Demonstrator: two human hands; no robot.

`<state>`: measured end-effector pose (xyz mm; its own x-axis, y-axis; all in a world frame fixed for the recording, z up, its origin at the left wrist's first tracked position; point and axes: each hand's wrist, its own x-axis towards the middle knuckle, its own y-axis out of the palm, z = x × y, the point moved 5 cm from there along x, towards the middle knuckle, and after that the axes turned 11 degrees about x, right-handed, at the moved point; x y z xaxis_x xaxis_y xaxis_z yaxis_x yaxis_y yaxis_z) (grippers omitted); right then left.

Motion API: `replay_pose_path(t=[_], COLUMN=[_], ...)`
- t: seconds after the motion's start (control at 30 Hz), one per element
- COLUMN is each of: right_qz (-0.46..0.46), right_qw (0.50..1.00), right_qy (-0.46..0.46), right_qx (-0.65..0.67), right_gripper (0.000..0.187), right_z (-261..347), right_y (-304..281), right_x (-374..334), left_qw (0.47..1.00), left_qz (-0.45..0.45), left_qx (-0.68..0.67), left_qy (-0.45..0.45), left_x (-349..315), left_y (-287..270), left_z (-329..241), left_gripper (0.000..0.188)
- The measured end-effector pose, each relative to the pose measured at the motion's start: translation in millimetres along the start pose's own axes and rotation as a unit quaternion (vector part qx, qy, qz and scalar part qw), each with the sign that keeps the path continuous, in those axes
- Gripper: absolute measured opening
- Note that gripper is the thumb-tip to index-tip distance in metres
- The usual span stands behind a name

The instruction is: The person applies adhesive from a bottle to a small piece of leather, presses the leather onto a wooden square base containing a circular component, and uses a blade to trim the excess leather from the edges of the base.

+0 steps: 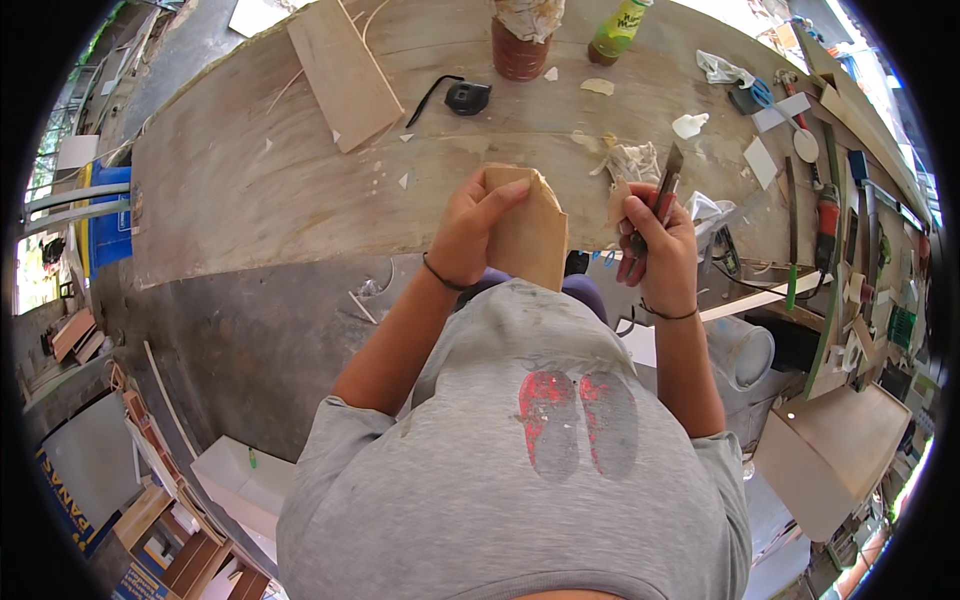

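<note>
My left hand (467, 230) grips a flat tan wooden piece (527, 232) by its left side, thumb on top. The piece tilts down toward my lap, and its upper right edge is rough and chipped. In my right hand (655, 245) is a cutter knife (670, 172), its grey blade pointing up and away from me, red showing at its handle. A small tan scrap (618, 203) sits at the tips of the same hand's fingers. A gap separates the blade from the wooden piece. Crumpled whitish material (636, 160) lies on the table just beyond my right hand.
On the worn wooden table (220, 190) are a black tape measure (467, 97), a plank (345, 75), a reddish-brown tub (521, 55) and a green-labelled bottle (615, 35). To the right lie blue-handled scissors (760, 94) and a red-and-black power tool (827, 225). A bucket (742, 352) stands below.
</note>
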<state>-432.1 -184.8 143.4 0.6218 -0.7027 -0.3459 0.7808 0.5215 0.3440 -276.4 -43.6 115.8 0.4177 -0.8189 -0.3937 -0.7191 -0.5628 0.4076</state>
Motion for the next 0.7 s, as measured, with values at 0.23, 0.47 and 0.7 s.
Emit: replay_pose_path(t=[0.23,0.47,0.7], right_qz=[0.007,-0.002,-0.065], right_qw=[0.999,0.992,0.911], right_qy=[0.019,-0.015,-0.179], right_qx=[0.024,-0.122,-0.365], right_gripper=[0.018,0.019,0.034], right_z=[-7,-38,-28], right_y=[-5,-36,-26], right_x=[3,45,50], left_qw=[0.993,0.982,0.960], left_qz=[-0.047,-0.053,-0.096], left_qx=[0.080,0.126,0.200], left_qy=[0.077,0.132,0.170], left_x=[-3,-7,-11], left_y=[-1,4,1], left_z=[0,-8,-8], left_gripper=[0.049,0.066,0.069])
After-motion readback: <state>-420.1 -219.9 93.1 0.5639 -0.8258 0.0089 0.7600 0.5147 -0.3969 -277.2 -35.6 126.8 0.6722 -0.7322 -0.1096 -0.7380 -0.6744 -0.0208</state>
